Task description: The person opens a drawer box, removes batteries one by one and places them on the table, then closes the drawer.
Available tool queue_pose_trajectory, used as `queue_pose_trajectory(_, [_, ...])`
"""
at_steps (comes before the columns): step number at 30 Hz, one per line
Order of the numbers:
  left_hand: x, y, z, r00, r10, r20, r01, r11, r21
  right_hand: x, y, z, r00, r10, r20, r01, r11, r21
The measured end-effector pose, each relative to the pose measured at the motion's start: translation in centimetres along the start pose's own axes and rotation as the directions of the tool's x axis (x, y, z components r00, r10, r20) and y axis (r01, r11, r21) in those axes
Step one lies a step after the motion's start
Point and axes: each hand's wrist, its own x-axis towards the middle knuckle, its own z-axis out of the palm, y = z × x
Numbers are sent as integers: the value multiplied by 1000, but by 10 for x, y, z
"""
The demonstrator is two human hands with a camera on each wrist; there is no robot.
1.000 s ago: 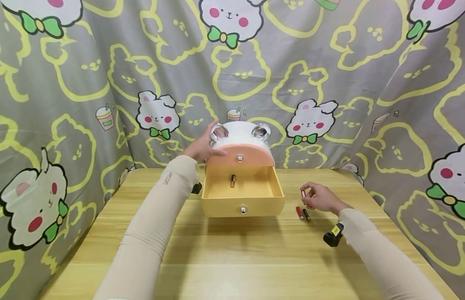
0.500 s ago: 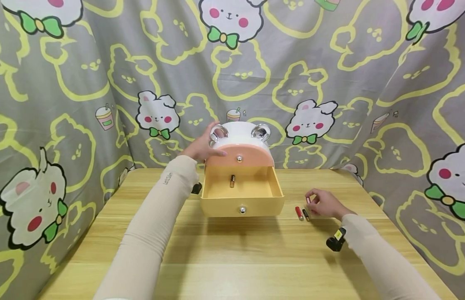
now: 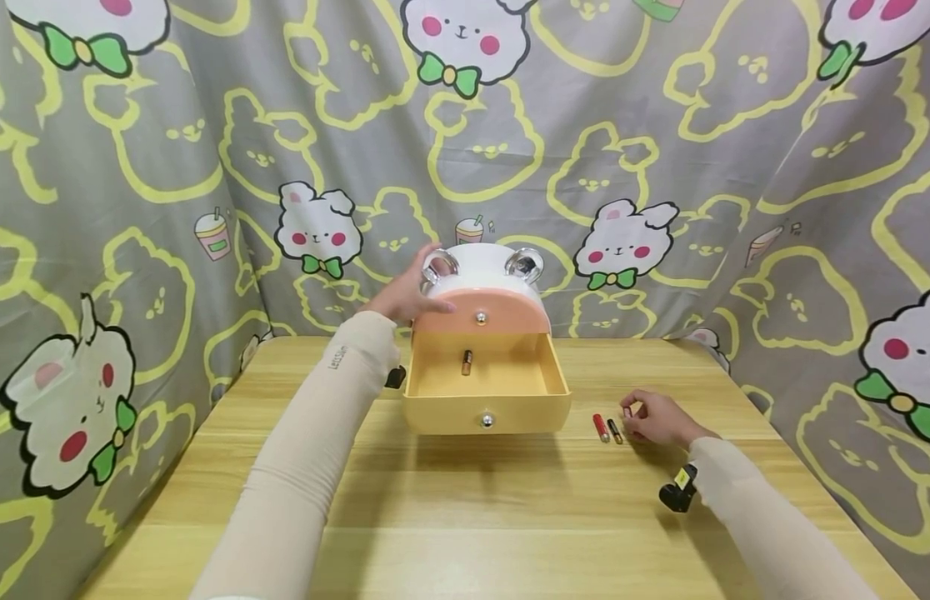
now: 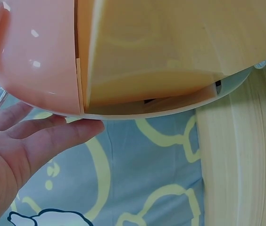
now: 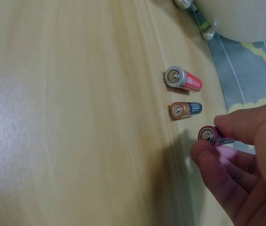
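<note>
A small drawer cabinet (image 3: 486,275) with a white top, clear ears and a pink upper front (image 3: 502,307) stands at the table's back. My left hand (image 3: 400,296) holds its upper left side, thumb over the pink front and fingers along the side. The yellow lower drawer (image 3: 435,412) is pulled out, with one dark-and-copper battery (image 3: 467,362) lying inside. Right of it, my right hand (image 3: 656,419) pinches a red-ringed battery (image 5: 208,135) between thumb and fingers, close over the table. Beside that lie a red battery (image 5: 184,78) and a black-and-copper battery (image 5: 186,109), roughly parallel.
The wooden table (image 3: 495,533) spreads out in front of the cabinet. A grey patterned curtain (image 3: 405,150) hangs behind and on both sides. A black wrist camera (image 3: 678,490) hangs under the right forearm, low over the table.
My right hand has moved right and toward the near side with the pinched battery, now beside the two lying batteries. The left hand, cabinet and drawer have stayed put.
</note>
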Motion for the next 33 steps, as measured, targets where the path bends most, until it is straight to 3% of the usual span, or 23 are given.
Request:
queue_pose_trajectory(16, [-1,2,0,1000,-6,1,6,1000,-4,-4,6,3,996,73,50,-73,997,6])
queue_pose_trajectory(33, [-2,2,0,1000,-9,6,9,1000,-19,-2,7,5,994,90,64,-91,996,10])
